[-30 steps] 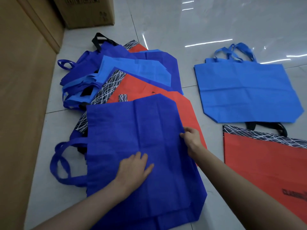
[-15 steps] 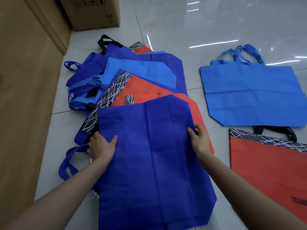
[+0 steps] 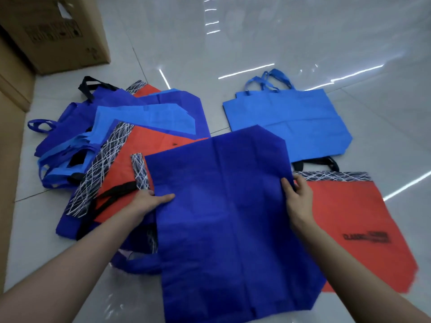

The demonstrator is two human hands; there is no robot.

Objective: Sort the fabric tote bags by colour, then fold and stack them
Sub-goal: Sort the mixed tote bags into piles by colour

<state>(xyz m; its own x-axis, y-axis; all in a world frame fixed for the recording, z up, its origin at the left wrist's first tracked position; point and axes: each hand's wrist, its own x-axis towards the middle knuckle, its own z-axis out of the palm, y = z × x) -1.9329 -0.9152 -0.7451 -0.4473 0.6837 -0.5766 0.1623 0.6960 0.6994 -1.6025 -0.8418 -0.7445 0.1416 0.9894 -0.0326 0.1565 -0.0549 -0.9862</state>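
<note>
A dark blue tote bag [image 3: 228, 217] is held flat in front of me, over the floor between the piles. My left hand [image 3: 149, 201] pinches its left edge, thumb on top. My right hand [image 3: 297, 197] grips its right edge. A light blue tote bag [image 3: 291, 120] lies flat at the far right. Nearer on the right lies a red tote bag [image 3: 349, 220] with a black-and-white patterned top band, partly covered by the dark blue bag. On the left is a mixed pile of tote bags [image 3: 121, 136] in dark blue, light blue and red.
A cardboard box [image 3: 58, 33] stands at the far left corner beside a brown wall panel [image 3: 11, 113]. The glossy tiled floor [image 3: 279, 43] stretches beyond the bags.
The dark blue bag has been lifted off the left pile and carried right, now overlapping the red bag on the right. Both hands moved with it. The camera tilted up.
</note>
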